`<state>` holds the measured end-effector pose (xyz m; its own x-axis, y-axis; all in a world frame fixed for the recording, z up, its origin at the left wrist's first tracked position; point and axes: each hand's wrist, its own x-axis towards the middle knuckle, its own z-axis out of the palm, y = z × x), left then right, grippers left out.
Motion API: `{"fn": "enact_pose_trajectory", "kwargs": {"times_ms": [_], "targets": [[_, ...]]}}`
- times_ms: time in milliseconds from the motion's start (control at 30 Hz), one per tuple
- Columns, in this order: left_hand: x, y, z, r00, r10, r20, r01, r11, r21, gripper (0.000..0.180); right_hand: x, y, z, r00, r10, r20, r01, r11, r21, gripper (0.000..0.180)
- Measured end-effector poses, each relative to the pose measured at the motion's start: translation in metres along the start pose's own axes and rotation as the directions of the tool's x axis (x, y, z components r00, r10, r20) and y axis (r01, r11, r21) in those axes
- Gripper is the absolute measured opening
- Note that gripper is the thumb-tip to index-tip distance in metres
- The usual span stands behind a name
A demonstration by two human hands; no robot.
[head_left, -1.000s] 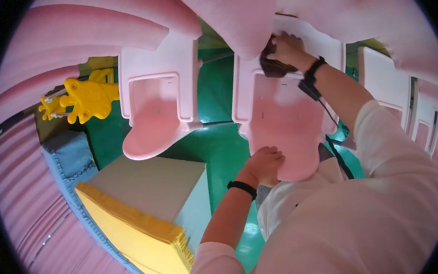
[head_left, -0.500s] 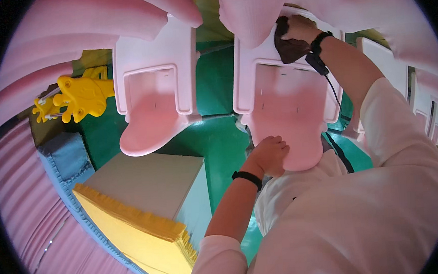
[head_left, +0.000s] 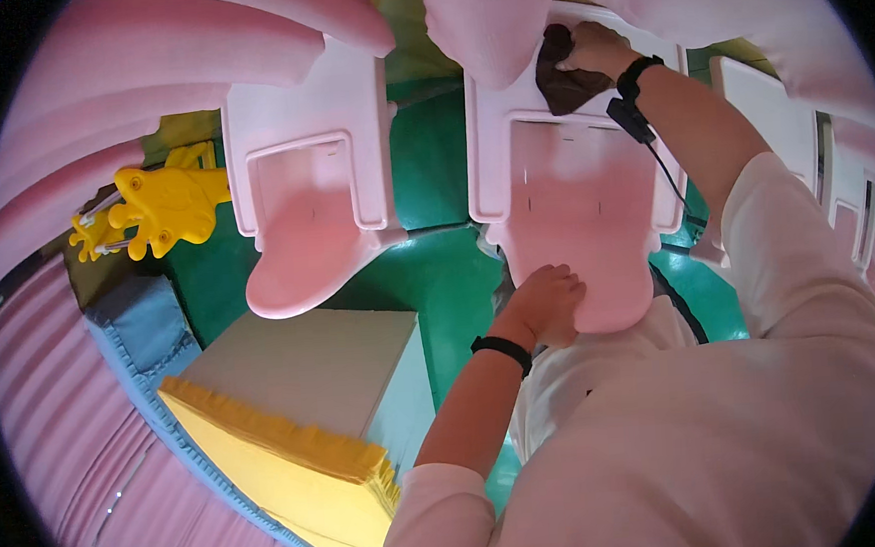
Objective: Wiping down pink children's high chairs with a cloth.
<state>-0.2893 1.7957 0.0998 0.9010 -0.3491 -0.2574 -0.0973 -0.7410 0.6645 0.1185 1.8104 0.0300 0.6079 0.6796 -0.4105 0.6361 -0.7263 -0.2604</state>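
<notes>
A pink high chair point(head_left: 583, 224) stands in front of me, its white-pink tray point(head_left: 488, 155) on the far side. My left hand point(head_left: 545, 305) is closed over the near left edge of the chair's backrest, fingers curled onto the inner face. At the far part of the tray, my right hand point(head_left: 599, 51) grips a dark brown cloth point(head_left: 568, 80). The cloth bunches beside the fingers and hangs in a loose fold over the tray surface. Both wrists wear black bands, and a cable runs from the right one.
Another pink high chair point(head_left: 310, 236) stands to the left. Beyond it is a yellow giraffe-shaped toy point(head_left: 168, 205). Near left sits a grey-topped block with a yellow side point(head_left: 279, 474), beside blue padding point(head_left: 145, 326). Pink drapes point(head_left: 173, 49) hang over the far side; more white-pink trays point(head_left: 764, 118) are at right.
My right hand and the brown cloth have shifted slightly farther away and left across the tray. My left hand keeps its hold on the backrest edge.
</notes>
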Motion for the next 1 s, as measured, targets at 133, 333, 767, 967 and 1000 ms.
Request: {"fn": "enact_pose_trajectory", "kwargs": {"times_ms": [133,333,767,967,1000], "targets": [[-0.001,-0.002,0.004,1.0,-0.002,0.007,0.003,0.998,-0.055,0.061,-0.008,-0.046,0.004,0.996,0.051,-0.072,-0.05,0.999,0.009,0.058],[0.004,0.003,-0.002,0.998,-0.023,0.056,0.026,0.999,-0.044,0.064,0.014,-0.118,0.064,0.922,0.03,-0.386,0.016,0.993,0.115,0.06],[-0.007,-0.002,0.006,0.999,-0.04,-0.006,0.04,0.998,-0.053,0.068,-0.01,0.073,0.013,0.991,0.124,-0.053,-0.117,0.986,0.121,0.068],[0.0,0.0,0.005,0.987,0.029,-0.156,-0.038,0.997,-0.06,0.055,0.009,-0.092,0.039,0.995,0.035,-0.089,-0.008,0.958,0.287,0.053],[0.002,0.001,0.006,0.988,0.037,-0.147,-0.045,0.998,-0.053,0.055,0.006,-0.108,0.054,0.965,0.025,-0.261,0.045,0.965,0.257,0.049]]}}
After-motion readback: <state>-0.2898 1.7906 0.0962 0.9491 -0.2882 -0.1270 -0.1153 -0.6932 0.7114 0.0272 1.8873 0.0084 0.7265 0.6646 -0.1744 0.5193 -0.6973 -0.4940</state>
